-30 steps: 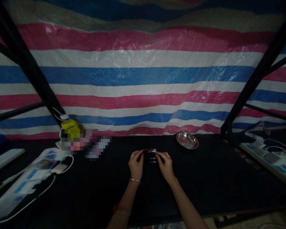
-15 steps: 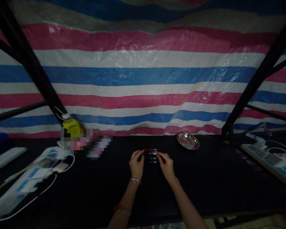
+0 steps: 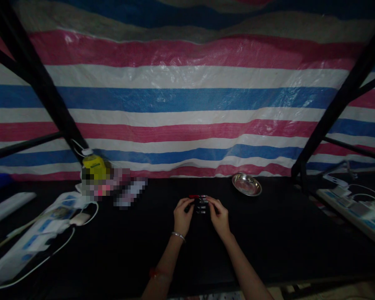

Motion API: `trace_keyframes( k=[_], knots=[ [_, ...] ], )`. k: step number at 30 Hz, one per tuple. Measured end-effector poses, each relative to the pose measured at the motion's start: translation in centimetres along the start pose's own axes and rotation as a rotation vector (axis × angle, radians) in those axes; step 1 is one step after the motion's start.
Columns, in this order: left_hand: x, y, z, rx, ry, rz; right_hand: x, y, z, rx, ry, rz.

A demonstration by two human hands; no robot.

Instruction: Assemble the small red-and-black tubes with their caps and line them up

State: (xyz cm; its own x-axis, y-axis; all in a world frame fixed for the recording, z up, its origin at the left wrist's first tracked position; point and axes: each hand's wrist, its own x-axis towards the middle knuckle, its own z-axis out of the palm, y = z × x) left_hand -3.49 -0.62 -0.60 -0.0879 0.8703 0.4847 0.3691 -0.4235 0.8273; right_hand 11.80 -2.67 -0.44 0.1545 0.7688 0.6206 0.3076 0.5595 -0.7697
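Note:
Several small slim tubes lie one below the other on the black table, between my hands. The farthest is a red tube (image 3: pixel 194 196) with a silver end; below it are dark tubes (image 3: pixel 201 207) with silver bands, too small to name more exactly. My left hand (image 3: pixel 183 217) is closed in a pinch at the left end of a dark tube with a silver end (image 3: pixel 202 201), just below the red one. At its right end, the thumb and fingers of my right hand (image 3: pixel 219 216) are pinched together. My fingertips partly hide the tube's ends.
A shallow metal dish (image 3: pixel 246 184) stands at the back right. Power strips with cables lie on the left (image 3: pixel 39 237) and right (image 3: pixel 356 210). A yellow bottle (image 3: pixel 95 166) is at the back left, before a striped sheet (image 3: pixel 187 100). Black frame bars (image 3: pixel 334 112) slant up both sides.
My left hand has moved slightly right, closer to the tubes. The red tube seems a little further right and is clear of my left fingers. My right hand has barely shifted.

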Motion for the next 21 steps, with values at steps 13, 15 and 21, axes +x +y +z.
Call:
trace_keyframes(
  k=[13,15,21],
  knots=[
    [0.1,1.8,-0.1,-0.118,-0.180,-0.062,0.0,0.0,-0.1,0.012,0.166,0.069],
    [0.1,1.9,-0.1,-0.124,-0.192,-0.086,0.0,-0.1,-0.1,0.004,0.167,0.097],
    [0.5,1.7,0.0,-0.250,-0.160,-0.222,0.1,-0.7,-0.3,-0.025,0.228,0.180]
  ],
)
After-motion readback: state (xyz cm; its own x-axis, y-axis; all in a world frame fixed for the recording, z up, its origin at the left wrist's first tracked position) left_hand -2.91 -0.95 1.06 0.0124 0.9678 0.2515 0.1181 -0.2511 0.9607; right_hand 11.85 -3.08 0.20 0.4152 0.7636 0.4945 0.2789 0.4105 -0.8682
